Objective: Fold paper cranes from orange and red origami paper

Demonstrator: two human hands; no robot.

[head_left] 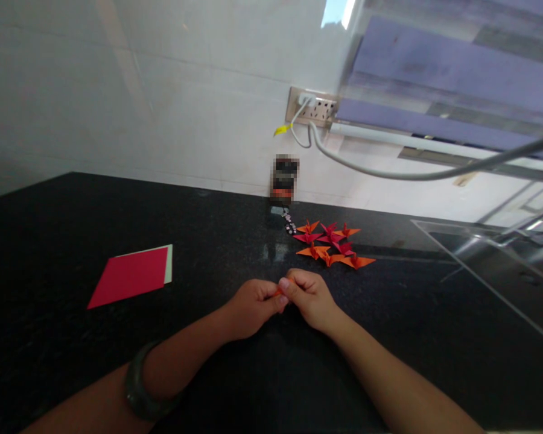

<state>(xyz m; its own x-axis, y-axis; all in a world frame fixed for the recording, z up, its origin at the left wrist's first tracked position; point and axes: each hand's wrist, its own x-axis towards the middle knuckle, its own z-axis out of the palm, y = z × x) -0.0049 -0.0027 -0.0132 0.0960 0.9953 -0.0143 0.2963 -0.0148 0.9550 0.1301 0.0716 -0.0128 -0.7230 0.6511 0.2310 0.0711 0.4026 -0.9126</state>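
My left hand (251, 307) and my right hand (311, 296) meet over the black countertop (49, 241), fingers pinched together on a small piece of orange folded paper (281, 289) that is mostly hidden between them. Just beyond my hands lies a cluster of several folded paper cranes (330, 244) in orange, red and magenta. A stack of square paper sheets (131, 275), red on top with a pale sheet under it, lies to the left of my left hand. A dark bangle sits on my left wrist.
A small dark object (284, 181) stands against the white tiled wall behind the cranes. A wall socket (312, 108) holds a white plug with a cable running right. A steel sink (493, 259) is set into the counter at right.
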